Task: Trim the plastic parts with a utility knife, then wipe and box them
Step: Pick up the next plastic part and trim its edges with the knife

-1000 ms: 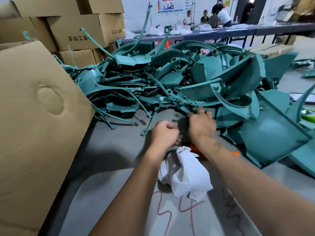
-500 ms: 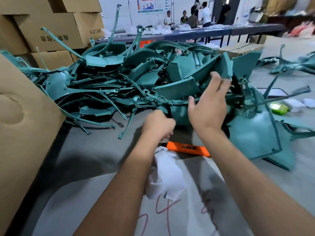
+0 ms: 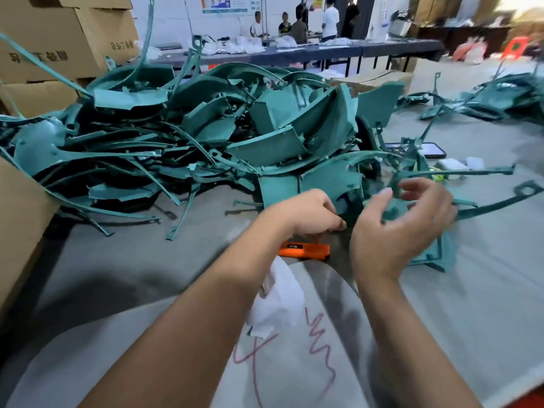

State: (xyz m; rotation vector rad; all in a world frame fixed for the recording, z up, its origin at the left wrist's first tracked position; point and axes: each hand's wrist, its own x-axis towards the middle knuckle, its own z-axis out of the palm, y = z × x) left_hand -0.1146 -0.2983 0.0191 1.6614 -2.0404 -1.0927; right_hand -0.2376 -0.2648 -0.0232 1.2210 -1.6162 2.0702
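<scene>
A big heap of teal parts [image 3: 182,136] covers the grey desk [image 3: 485,290]. The left hand [image 3: 309,213] is curled, knuckles up, its fingertips at the lower edge of a teal panel [image 3: 318,184]; whether it grips the panel I cannot tell. The right hand [image 3: 403,225] hangs loosely spread, blurred, holding nothing, in front of another part [image 3: 441,257]. An orange knife [image 3: 304,250] lies on the desk just below the left hand. A white cloth [image 3: 279,304] sits under the left wrist. Cardboard boxes [image 3: 44,42] stand at left.
</scene>
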